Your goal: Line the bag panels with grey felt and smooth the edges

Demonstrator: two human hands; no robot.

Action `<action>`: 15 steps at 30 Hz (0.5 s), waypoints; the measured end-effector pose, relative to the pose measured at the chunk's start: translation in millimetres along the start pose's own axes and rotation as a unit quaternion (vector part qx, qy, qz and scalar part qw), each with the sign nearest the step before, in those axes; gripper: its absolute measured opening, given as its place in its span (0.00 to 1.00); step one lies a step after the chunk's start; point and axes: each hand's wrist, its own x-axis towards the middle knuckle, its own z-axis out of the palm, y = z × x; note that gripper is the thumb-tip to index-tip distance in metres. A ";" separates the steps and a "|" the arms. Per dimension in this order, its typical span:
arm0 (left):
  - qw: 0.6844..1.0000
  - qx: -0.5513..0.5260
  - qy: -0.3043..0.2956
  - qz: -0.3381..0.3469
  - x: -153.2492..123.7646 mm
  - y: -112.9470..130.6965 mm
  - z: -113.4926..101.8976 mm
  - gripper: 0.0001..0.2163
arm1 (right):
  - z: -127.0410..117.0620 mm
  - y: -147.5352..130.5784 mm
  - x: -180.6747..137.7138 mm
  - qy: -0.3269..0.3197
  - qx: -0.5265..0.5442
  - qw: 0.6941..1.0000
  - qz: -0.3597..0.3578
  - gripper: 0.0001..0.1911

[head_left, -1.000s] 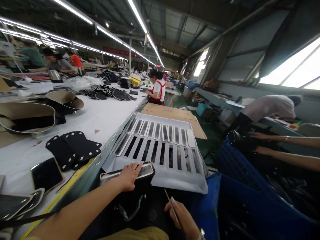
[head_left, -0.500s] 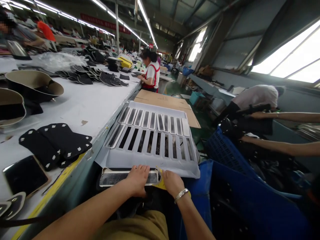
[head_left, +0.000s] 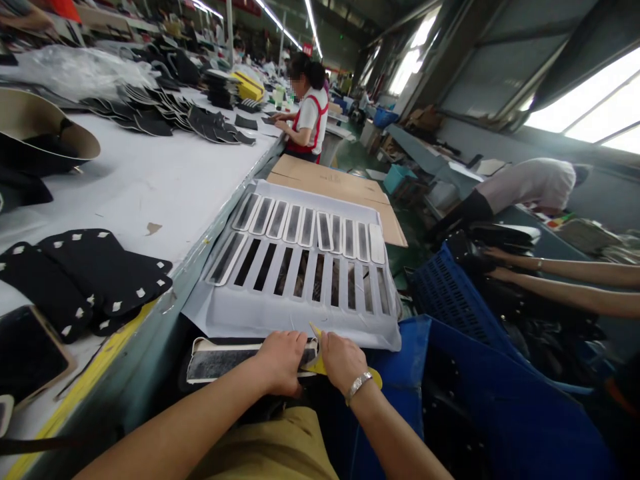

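Note:
My left hand (head_left: 281, 360) lies curled over a long cream-edged strip with a black middle (head_left: 220, 361), pressing it down at its right end. My right hand (head_left: 343, 360) sits just beside it, fingers closed on a yellow piece (head_left: 320, 363) that touches the strip's end. A bracelet circles my right wrist. Right behind both hands lies a grey-white board (head_left: 260, 320) with two rows of long slots, several of them holding similar strips.
A long white worktable (head_left: 165, 180) runs on the left with black cut pieces (head_left: 95, 277) and stacks further back. A blue crate (head_left: 450, 293) stands right, where another person's arms (head_left: 560, 287) reach in. A seated person in red and white (head_left: 307, 117) works beyond cardboard sheets (head_left: 330, 183).
My right hand came up from my lap to the strip's right end, now with a yellow piece in its fingers. The view has tilted down and nearer the slotted board.

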 end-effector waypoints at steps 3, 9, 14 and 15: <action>1.000 -0.009 0.004 -0.008 0.2 0.7 5.3 0.43 | -0.3 3.9 7.7 0.002 -0.001 1.000 -0.021 0.16; 0.998 -0.020 0.026 -0.047 2.6 5.0 8.8 0.52 | 2.3 10.2 21.2 0.003 0.001 0.999 -0.053 0.19; 0.998 -0.039 -0.012 -0.051 7.2 0.5 2.4 0.55 | 2.4 14.6 32.4 0.007 0.006 0.994 -0.109 0.19; 0.998 -0.043 -0.020 -0.052 8.6 -0.7 2.7 0.55 | 2.1 15.4 34.2 0.005 0.006 0.993 -0.119 0.19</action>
